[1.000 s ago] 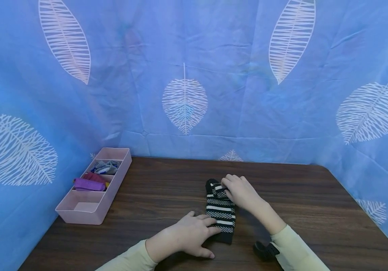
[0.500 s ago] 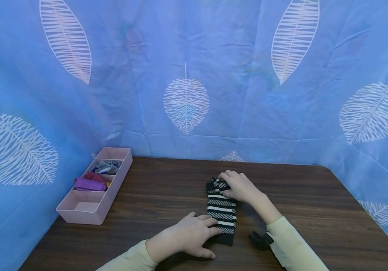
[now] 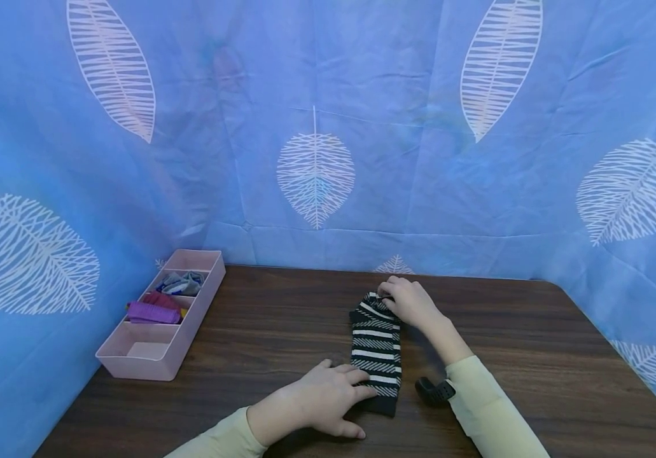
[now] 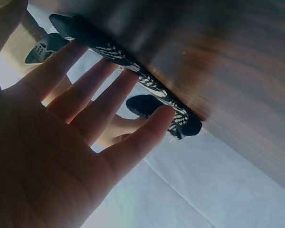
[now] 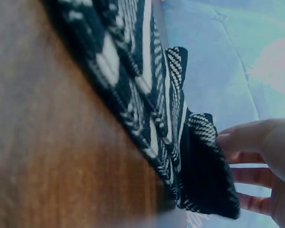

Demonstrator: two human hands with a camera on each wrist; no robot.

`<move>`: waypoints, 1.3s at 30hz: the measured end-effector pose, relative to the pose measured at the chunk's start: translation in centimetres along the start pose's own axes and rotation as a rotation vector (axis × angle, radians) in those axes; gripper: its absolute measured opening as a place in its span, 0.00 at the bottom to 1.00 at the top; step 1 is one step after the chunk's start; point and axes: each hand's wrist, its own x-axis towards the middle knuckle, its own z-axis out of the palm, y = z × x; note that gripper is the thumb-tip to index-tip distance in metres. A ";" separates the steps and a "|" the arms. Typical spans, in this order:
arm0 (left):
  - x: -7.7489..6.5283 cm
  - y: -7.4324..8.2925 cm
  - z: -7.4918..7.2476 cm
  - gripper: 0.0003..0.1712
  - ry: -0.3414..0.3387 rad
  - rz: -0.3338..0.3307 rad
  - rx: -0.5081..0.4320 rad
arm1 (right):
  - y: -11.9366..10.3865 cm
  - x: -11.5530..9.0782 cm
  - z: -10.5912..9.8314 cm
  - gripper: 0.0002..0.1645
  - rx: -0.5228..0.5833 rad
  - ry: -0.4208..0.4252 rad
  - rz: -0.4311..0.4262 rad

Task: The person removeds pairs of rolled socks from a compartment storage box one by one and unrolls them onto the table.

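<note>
A black-and-white striped sock (image 3: 375, 346) lies lengthwise on the wooden table, its plain black cuff toward me. Its layers show edge-on in the right wrist view, where the black far end (image 5: 206, 175) lifts off the table. My left hand (image 3: 330, 397) rests at the near left of the sock, spread fingers over its lower part; the left wrist view shows those fingers (image 4: 102, 107) straight along the sock's edge. At the far right corner, my right hand (image 3: 413, 304) pinches the sock's end between thumb and fingers.
A pink divided box (image 3: 193, 324) stands at the table's left, holding a grey-blue bundle (image 3: 181, 283), a dark red one (image 3: 160, 300) and a purple one (image 3: 153, 313). A black strap (image 3: 434, 391) is at the right wrist. A blue leaf-print cloth (image 3: 236, 159) hangs behind.
My right hand has shifted away from me at the sock's far end, drawing the folded-over part outward, so the sock reaches farther back. The left hand has stayed put.
</note>
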 end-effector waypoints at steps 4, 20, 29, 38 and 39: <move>0.0 -0.1 0.1 0.36 0.000 0.007 -0.012 | 0.3 0.1 0.2 0.18 0.030 -0.102 0.056; 0.1 -0.2 0.1 0.36 0.000 0.002 -0.001 | 3.4 0.4 1.6 0.27 0.075 -0.102 0.147; 0.0 -0.4 0.2 0.36 -0.004 0.013 -0.027 | 4.0 1.9 1.5 0.23 0.045 -0.016 0.201; 0.2 -0.6 0.1 0.35 -0.018 0.026 -0.043 | 3.8 3.0 1.6 0.21 0.165 -0.109 0.242; 0.2 -0.6 0.1 0.35 -0.019 0.026 -0.045 | 3.8 3.0 1.6 0.22 0.181 -0.128 0.238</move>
